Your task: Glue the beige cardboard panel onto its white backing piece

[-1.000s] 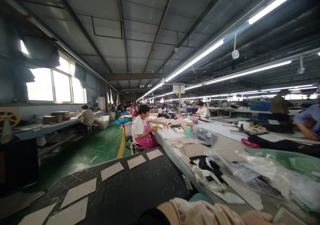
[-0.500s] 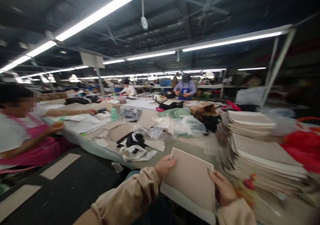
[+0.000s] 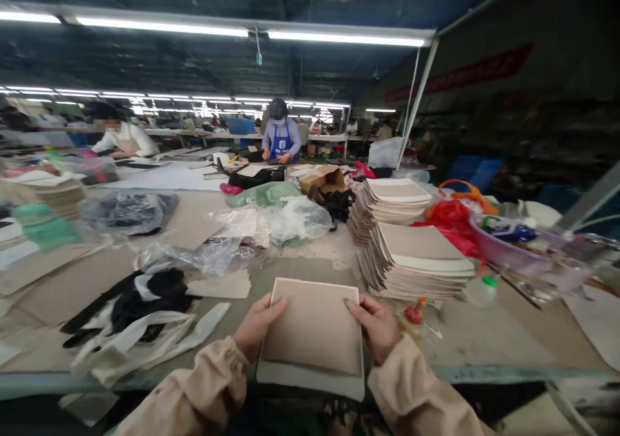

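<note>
Between my two hands is a beige fabric panel (image 3: pixel 314 326) with a pale border and a whitish strip along its near edge. My left hand (image 3: pixel 261 323) grips its left side, thumb on top and fingers underneath. On the right side my right hand (image 3: pixel 378 326) pinches the edge in the same way. The panel is held at the table's near edge, tilted toward me. Two stacks of similar panels lie to the right, a nearer stack (image 3: pixel 421 261) and a farther stack (image 3: pixel 394 197). A small bottle with a red top (image 3: pixel 414 313) stands near my right hand.
Black and white fabric scraps (image 3: pixel 145 307) lie on the left of the table, with clear plastic bags (image 3: pixel 300 219) beyond. A lilac basin (image 3: pixel 513 245) and a red bag (image 3: pixel 450 219) are at the right. A person in a blue apron (image 3: pixel 281 135) works across the table.
My view has swung to the right, and the co-worker in pink at the left has gone out of sight. The panel, still in both hands, now faces me more squarely.
</note>
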Demonstrator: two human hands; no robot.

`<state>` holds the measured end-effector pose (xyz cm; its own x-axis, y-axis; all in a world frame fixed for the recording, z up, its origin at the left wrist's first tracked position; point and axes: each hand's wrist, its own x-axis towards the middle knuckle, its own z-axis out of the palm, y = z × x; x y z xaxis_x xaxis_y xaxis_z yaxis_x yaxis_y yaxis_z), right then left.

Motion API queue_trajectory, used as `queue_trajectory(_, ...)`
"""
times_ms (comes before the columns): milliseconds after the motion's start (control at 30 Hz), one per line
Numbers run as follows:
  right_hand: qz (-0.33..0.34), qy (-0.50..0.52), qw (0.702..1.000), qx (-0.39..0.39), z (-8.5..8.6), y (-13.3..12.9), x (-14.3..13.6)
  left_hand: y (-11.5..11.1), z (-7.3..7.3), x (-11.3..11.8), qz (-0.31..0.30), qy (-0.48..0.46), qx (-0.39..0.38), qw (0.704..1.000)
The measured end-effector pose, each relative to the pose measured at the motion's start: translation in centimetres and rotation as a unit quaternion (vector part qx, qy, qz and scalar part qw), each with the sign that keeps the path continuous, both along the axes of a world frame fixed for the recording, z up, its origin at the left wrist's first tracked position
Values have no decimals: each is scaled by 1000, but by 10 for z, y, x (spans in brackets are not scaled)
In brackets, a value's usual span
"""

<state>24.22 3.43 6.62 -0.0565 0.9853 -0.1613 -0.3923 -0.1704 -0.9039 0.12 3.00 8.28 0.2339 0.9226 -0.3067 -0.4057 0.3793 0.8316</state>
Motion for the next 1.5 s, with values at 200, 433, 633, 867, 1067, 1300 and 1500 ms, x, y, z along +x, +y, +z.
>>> queue_trajectory(200, -8, -54, 998, -28, -9, 0, 2, -6, -21, 12, 28, -2, -92, 995)
queue_trajectory(433, 2, -4, 996, -93, -10, -8, -4, -10, -22, 16, 64, 4, -82, 995)
queue_trajectory(633, -3, 6, 986, -165, -9, -13, -10, -8, -26, 25, 63, -6, -86, 994)
queue_trajectory(867, 28, 19, 989, -141, -2, -12, -5, -9, -25, 23, 45, -38, -86, 995)
queue_trajectory(1067, 42, 15, 991, -123, -6, -12, -4, -9, -26, 22, 40, -48, -107, 992)
queue_trajectory(1300, -15, -3, 988, -153, -16, -15, -3, -4, -30, 26, 46, 6, -49, 998)
queue_trajectory(1500, -6, -15, 989, -149, -15, -18, -6, 4, -29, 25, 59, -46, -76, 994)
